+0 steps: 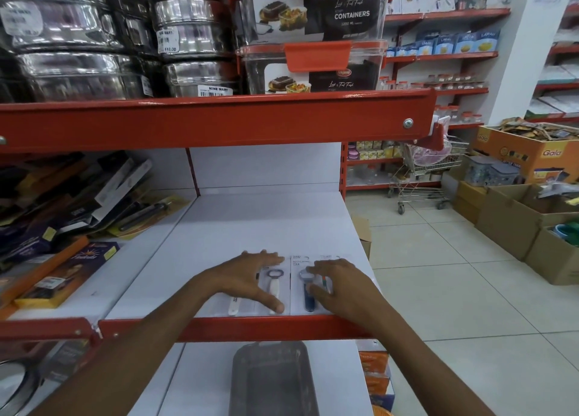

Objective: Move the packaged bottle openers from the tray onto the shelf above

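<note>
Both hands rest on packaged bottle openers lying flat at the front edge of the white shelf [250, 221], at about 6 o'clock in the head view. The left hand [250, 277] lies palm down with fingers spread over the white-handled bottle opener pack [272, 285]; at its 3 o'clock, touching it, lies the blue-handled bottle opener pack [308, 293], which the right hand [336, 282] presses with curled fingertips. The dark tray [272, 381] sits on the level below, at 6 o'clock of the packs, with nothing visible inside.
</note>
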{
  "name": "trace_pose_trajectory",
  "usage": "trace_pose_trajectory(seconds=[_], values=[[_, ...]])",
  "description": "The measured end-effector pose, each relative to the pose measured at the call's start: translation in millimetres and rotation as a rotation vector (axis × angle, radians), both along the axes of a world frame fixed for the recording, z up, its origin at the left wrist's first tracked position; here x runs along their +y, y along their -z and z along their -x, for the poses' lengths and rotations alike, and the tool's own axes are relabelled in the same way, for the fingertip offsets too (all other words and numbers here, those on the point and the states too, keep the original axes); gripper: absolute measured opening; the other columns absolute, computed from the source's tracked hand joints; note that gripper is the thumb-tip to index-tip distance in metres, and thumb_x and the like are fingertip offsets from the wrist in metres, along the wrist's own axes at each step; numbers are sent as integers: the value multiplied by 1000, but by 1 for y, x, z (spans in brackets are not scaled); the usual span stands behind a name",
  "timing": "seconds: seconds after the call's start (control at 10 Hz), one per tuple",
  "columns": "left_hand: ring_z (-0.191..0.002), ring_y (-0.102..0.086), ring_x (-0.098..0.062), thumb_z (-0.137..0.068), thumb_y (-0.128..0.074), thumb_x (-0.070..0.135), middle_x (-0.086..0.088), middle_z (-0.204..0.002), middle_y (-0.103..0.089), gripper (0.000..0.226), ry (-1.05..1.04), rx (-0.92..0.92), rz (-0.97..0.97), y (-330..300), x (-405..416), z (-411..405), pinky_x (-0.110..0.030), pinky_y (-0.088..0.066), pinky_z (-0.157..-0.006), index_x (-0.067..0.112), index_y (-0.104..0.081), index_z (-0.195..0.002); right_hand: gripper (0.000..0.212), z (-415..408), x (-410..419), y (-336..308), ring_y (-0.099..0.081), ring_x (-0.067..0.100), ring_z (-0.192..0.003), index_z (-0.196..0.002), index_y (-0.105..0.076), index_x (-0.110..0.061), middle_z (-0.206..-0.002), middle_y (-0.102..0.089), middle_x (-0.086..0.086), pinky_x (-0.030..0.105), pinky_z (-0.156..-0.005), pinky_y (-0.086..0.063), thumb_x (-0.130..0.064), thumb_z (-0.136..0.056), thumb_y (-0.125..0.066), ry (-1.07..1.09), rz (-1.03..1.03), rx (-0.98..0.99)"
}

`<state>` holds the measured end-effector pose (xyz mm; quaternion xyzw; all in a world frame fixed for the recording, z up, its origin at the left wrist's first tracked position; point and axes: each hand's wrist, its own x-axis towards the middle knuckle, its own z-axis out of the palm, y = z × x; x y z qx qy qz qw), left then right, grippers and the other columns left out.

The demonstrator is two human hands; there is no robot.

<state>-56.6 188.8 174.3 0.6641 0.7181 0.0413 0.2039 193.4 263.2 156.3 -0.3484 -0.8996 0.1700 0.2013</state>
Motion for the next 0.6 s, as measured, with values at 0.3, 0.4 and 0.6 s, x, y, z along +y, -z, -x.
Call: trace_pose_trajectory(seconds=[0.3, 0.4, 0.6], values=[[-157, -3, -14, -61, -69, 85, 12, -170, -10, 110, 12, -35, -7, -2, -7, 0, -46, -6, -126, 43, -28, -154, 37, 3, -1, 0, -64, 13, -109, -121, -63, -36, -129, -65, -13, 21, -86, -36, -51, -88, -55, 9, 0, -9], [-157, -2, -16, -56, -62, 93, 12, -170, -7, 116, -55, -43, -18, -6, -15, 7, -48, -9, -126, 46, -24, -155, 37, 3, 1, 3, -63, 13, -110, -121, -63, -37, -130, -65, -13, 20, -86, -37, -52, -88, -55, 12, 4, -14], [-151, -30, -12, -58, -62, 92, 8, -170, -15, 120, -58, -104, -18, -14, -42, 13, -34, -30, -121, 33, -28, -157, 47, 12, -6, -10, -46, 14, -133, -133, -54, -35, -144, -53, -11, 35, -109, -39, -56, -91, -51, 32, -89, -2]])
